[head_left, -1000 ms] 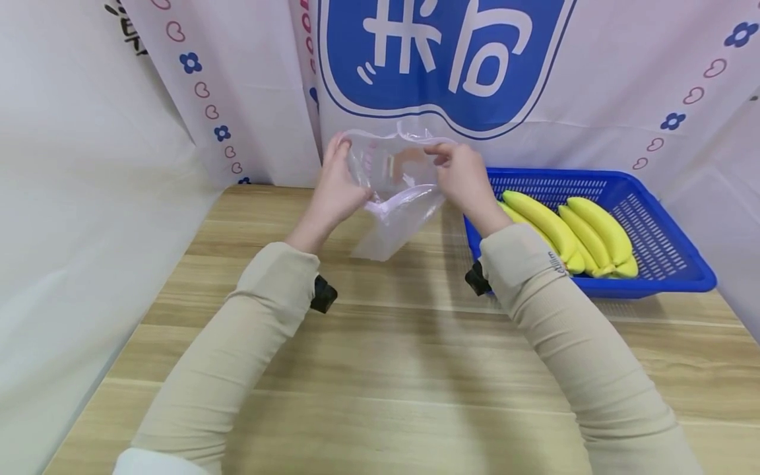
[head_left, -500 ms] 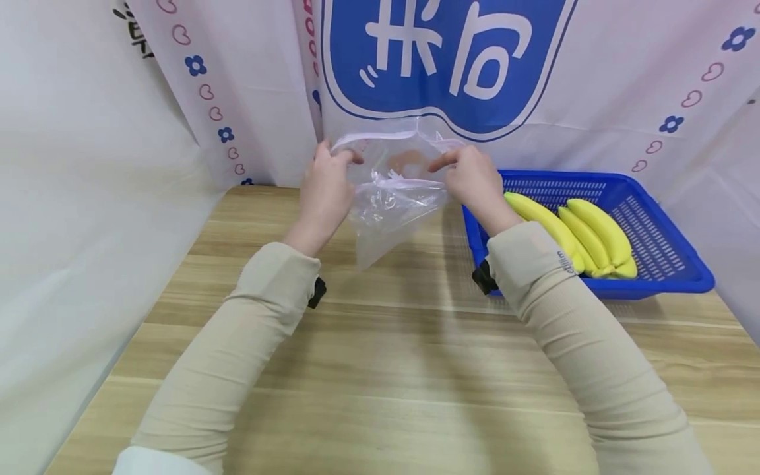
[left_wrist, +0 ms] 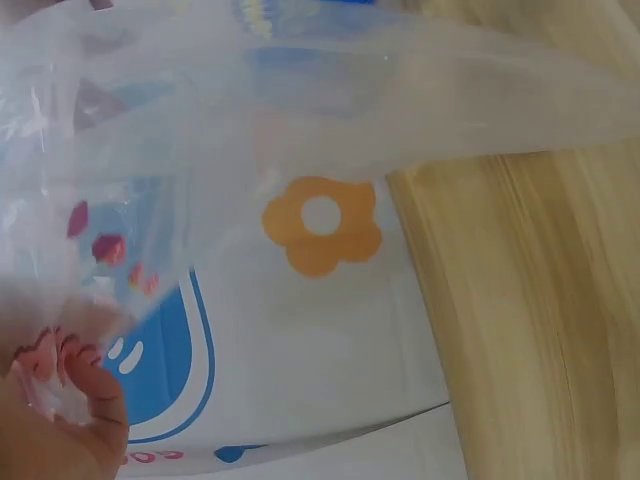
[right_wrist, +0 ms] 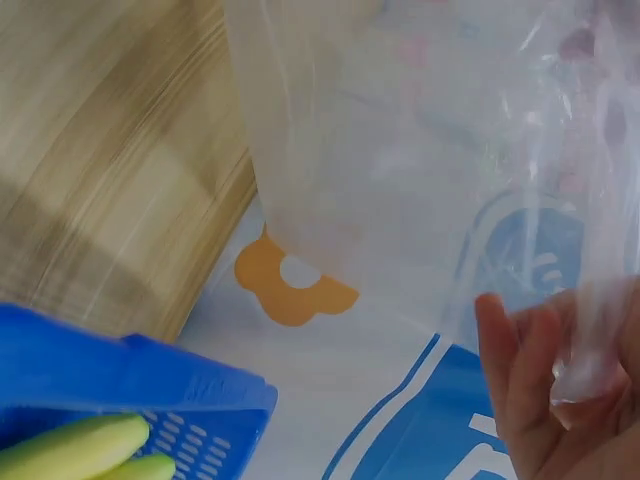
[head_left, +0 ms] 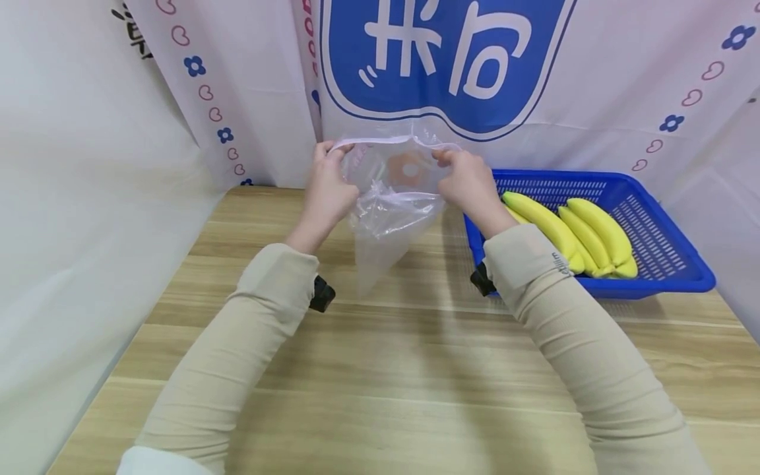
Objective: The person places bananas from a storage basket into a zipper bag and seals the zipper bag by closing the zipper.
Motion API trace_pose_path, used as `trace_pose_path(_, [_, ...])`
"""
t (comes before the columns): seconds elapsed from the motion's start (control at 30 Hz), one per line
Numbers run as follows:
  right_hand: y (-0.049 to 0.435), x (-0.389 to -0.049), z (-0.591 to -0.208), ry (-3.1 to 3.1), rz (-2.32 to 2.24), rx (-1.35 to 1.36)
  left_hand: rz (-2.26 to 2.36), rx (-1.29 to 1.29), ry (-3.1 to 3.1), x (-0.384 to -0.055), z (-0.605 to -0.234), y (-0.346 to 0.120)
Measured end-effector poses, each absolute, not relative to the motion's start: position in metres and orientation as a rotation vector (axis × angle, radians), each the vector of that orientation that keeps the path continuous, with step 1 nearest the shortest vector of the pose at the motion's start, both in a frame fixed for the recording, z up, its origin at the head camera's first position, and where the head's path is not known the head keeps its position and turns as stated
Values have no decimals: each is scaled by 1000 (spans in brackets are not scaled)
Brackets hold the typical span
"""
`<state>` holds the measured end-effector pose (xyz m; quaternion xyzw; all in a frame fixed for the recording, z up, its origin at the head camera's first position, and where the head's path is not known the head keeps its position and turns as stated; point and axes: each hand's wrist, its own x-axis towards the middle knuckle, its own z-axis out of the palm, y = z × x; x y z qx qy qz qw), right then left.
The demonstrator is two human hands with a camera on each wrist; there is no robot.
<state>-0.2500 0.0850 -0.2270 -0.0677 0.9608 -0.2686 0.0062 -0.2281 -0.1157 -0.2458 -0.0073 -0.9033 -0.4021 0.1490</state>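
Observation:
A clear zip-top plastic bag [head_left: 386, 214] hangs between both hands over the far part of the table, its pale pinkish zip edge spread apart at the top. My left hand [head_left: 328, 188] pinches the left side of the mouth. On the opposite side, my right hand [head_left: 469, 185] grips the rim with curled fingers. Through the thin film of the bag [left_wrist: 330, 110] in the left wrist view, the printed backdrop shows. In the right wrist view, the right hand [right_wrist: 570, 400] holds a gathered edge of the bag [right_wrist: 400, 150]. The bag's lower corner dangles toward the tabletop.
A blue plastic basket [head_left: 677, 257] stands at the back right, close beside the right forearm, with several yellow bananas [head_left: 600, 231] in it. The wooden table [head_left: 380, 382] ends at a white printed cloth backdrop [head_left: 267, 119].
The bag's mouth has spread wider and its lower part hangs further down. The left hand has shifted its hold a little outward. The basket and bananas stay put.

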Motion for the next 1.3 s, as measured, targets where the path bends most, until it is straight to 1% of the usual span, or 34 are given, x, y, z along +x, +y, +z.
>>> trace_pose_path(0.23, [82, -248, -226, 3117, -531, -160, -786, 3, -2605, -225, -247, -115])
trace_pose_path(0.33, [83, -247, -227, 3126, -503, -152, -750, 32, -2611, -226, -247, -117])
trace_pose_path(0.5, [85, -248, -229, 3135, -526, -151, -853, 36, -2618, -229, -250, -124])
trace_pose_path(0.77, [92, -254, -235, 3035, -630, -178, -1119, -155, -2596, -236, -254, -126])
trace_pose_path(1.07, [100, -258, -239, 2953, -846, -301, -1306, -186, -2600, -234, -252, -126])
trace_pose_path(1.3, [105, -259, -238, 2822, -1109, -491, -1310, -149, -2654, -234, -254, -128])
